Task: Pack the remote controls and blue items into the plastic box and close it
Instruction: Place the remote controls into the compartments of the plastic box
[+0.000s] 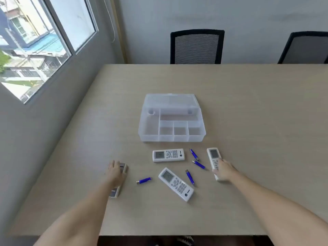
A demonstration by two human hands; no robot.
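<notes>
A clear plastic box (pixel 145 129) with several empty compartments stands open at mid-table, its lid (pixel 171 100) tipped back. In front of it lie several white remote controls: one (pixel 168 155) lying crosswise, one (pixel 175 184) slanted, one (pixel 213 155) at the right and one (pixel 122 168) at the left. My right hand (pixel 224 170) rests on the right remote's near end, fingers curled over it. My left hand (pixel 115 173) lies on top of the left remote. Several small blue items lie loose between them, such as one (pixel 144 180) at the left and one (pixel 194 154) near the box.
The beige table (pixel 248 107) reaches to a near edge below my arms. Two black mesh chairs (pixel 197 47) (pixel 305 48) stand behind the far edge. A window (pixel 35 41) fills the wall on the left.
</notes>
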